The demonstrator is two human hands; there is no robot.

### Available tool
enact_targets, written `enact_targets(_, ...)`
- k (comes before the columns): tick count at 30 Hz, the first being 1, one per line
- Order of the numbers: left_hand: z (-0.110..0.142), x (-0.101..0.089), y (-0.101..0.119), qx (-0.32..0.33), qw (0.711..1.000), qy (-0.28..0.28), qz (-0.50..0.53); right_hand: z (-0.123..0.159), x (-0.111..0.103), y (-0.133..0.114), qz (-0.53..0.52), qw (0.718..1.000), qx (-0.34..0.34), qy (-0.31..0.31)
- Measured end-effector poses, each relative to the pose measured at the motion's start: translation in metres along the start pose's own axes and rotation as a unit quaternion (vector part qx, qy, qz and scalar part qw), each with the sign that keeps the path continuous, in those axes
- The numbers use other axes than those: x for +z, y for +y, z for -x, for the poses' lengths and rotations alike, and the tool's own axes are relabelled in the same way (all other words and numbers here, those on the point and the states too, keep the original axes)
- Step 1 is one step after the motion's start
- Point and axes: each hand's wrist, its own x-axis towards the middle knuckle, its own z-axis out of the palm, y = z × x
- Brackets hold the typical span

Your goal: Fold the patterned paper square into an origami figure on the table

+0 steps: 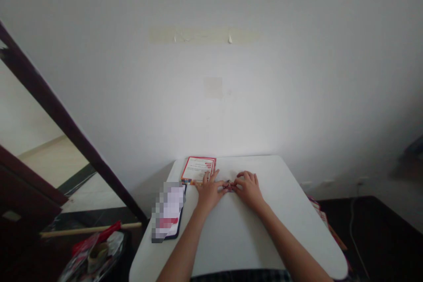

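A small dark, reddish patterned piece (228,186) lies on the white table (238,233), between my two hands. My left hand (208,193) has its thumb and index fingertips at the left side of this piece, while its other fingers are spread, reaching over the lower right part of a red-bordered booklet or flat box (198,169). On the other side, my right hand (248,188) pinches the piece's right end, with its remaining fingers curled. The fingertips partly cover the piece, and its exact kind is too small to make out.
At the table's left edge lies a dark-rimmed phone (177,224), its screen mostly blurred out. A white wall (238,114) rises behind the table. Down on the left are a bin-like container of wrappers (99,255) and a wooden stick (89,231). A cable (353,224) hangs at right.
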Motion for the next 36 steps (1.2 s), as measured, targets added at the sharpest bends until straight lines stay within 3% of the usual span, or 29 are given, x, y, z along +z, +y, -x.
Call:
enact_targets(8, 0.013, 0.001, 0.006, 0.047, 0.997, 0.054, 0.015, -0.020, -0.002, 0.010, -0.006, 0.997, -0.003, -0.072)
enact_targets(12, 0.014, 0.002, 0.009, 0.068, 0.996, 0.054, 0.036, -0.035, -0.005, 0.018, -0.022, 0.994, -0.028, -0.104)
enact_targets(18, 0.015, 0.003, 0.014, 0.103, 0.993, 0.034, 0.055, -0.046, -0.001, 0.031, -0.038, 0.995, -0.059, -0.067)
enact_targets(23, 0.015, 0.008, 0.013, 0.092, 0.993, 0.045, 0.067, -0.049, 0.000, 0.038, -0.038, 0.993, -0.102, -0.055)
enact_targets(36, 0.015, 0.006, 0.014, 0.100, 0.992, 0.050, 0.063, -0.060, -0.006, 0.032, -0.020, 0.991, -0.122, -0.059)
